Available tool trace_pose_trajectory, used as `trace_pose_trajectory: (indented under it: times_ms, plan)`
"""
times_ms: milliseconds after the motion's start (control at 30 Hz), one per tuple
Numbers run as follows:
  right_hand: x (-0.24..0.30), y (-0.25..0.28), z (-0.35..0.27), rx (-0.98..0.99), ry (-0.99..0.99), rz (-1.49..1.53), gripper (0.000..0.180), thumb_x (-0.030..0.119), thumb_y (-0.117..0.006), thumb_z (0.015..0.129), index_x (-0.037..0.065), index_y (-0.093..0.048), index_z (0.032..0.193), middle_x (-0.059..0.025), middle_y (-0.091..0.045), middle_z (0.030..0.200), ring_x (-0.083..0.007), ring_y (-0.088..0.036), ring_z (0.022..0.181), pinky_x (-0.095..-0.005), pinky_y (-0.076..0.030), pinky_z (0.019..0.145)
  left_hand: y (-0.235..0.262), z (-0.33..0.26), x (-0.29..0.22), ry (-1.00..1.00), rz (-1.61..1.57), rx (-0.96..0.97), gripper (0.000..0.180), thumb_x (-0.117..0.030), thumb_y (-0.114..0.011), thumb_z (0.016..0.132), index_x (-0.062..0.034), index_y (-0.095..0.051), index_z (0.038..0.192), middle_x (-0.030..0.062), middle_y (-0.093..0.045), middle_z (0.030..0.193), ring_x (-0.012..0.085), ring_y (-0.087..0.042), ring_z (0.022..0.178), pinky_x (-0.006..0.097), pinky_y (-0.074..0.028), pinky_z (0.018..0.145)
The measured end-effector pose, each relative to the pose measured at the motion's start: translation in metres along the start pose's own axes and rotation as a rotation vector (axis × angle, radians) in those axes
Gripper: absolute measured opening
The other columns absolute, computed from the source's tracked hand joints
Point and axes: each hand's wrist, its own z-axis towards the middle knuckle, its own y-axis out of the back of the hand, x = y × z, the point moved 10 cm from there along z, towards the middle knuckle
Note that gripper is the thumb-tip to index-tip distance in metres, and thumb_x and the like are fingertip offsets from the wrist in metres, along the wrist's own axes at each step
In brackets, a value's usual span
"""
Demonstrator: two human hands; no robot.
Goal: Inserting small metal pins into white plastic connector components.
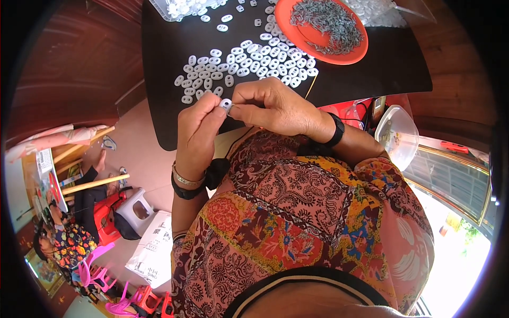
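Observation:
My left hand [199,124] pinches a small white oval plastic piece with holes [226,103] between thumb and fingers, just over the table's near edge. Thumb and forefinger of my right hand [278,108] are closed against the right side of that piece. Whatever they may hold there is too small to make out. Just beyond both hands, many like white two-hole pieces [254,66] lie spread on the dark table [371,74]. Farther back, an orange-red plate [290,36] bears a heap of small grey metal screws [331,24].
A clear container of white parts [159,9] stands at the far left of the table, a clear bag [379,13] at the far right. A translucent tub [400,132] is right of me. Another person [71,238] sits at left, near a grey-white stool [139,209] and a white sack [151,252].

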Motion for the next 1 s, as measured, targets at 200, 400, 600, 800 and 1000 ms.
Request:
trace_pose_trajectory:
  times_ms: [200,400,600,800,1000]
  plan:
    - [0.001,0.0,-0.001,-0.005,0.02,-0.02,0.019,0.013,-0.057,0.093,0.001,-0.056,0.078,0.0049,-0.049,0.062,-0.0009,-0.043,0.057,-0.0194,-0.035,0.049,-0.001,-0.001,0.001,0.033,0.005,0.023,0.015,-0.007,-0.051,0.087,0.001,-0.047,0.075,-0.0027,-0.038,0.062,0.0038,-0.032,0.058,0.024,-0.027,0.049]
    - [0.001,0.003,-0.003,-0.026,0.058,0.066,0.015,0.012,-0.067,0.088,0.002,-0.058,0.083,0.0034,-0.056,0.069,-0.001,-0.049,0.06,-0.0196,-0.04,0.051,-0.006,-0.001,0.002,0.106,-0.086,0.097,0.023,-0.019,-0.046,0.088,-0.0032,-0.046,0.071,-0.0021,-0.042,0.06,0.0056,-0.036,0.056,0.023,-0.027,0.051]
    - [0.034,0.009,-0.011,-0.106,0.449,-0.131,0.029,0.008,-0.075,0.077,0.006,-0.063,0.103,-0.0027,-0.064,0.081,-0.0136,-0.063,0.071,-0.0259,-0.049,0.061,-0.01,-0.001,0.002,0.144,-0.186,0.119,0.019,-0.013,-0.048,0.087,0.0012,-0.053,0.075,-0.0011,-0.045,0.062,0.0064,-0.039,0.056,0.022,-0.03,0.053]
    - [0.05,0.009,-0.019,-0.118,0.567,-0.326,0.027,0.012,-0.075,0.076,0.007,-0.063,0.1,-0.0061,-0.064,0.078,-0.0238,-0.066,0.071,-0.0296,-0.05,0.06,-0.02,-0.003,0.005,0.125,-0.285,0.182,0.023,-0.019,-0.05,0.09,0.0026,-0.057,0.085,-0.0007,-0.045,0.063,0.0068,-0.04,0.057,0.022,-0.031,0.054]
    - [0.059,0.006,-0.026,-0.187,0.664,-0.458,0.023,0.01,-0.074,0.077,0.005,-0.062,0.095,-0.008,-0.064,0.077,-0.0229,-0.066,0.068,-0.0298,-0.05,0.056,-0.022,-0.008,0.003,0.077,-0.348,0.099,0.028,-0.023,-0.05,0.093,0.0032,-0.055,0.086,-0.0008,-0.045,0.062,0.0066,-0.038,0.055,0.022,-0.029,0.051]
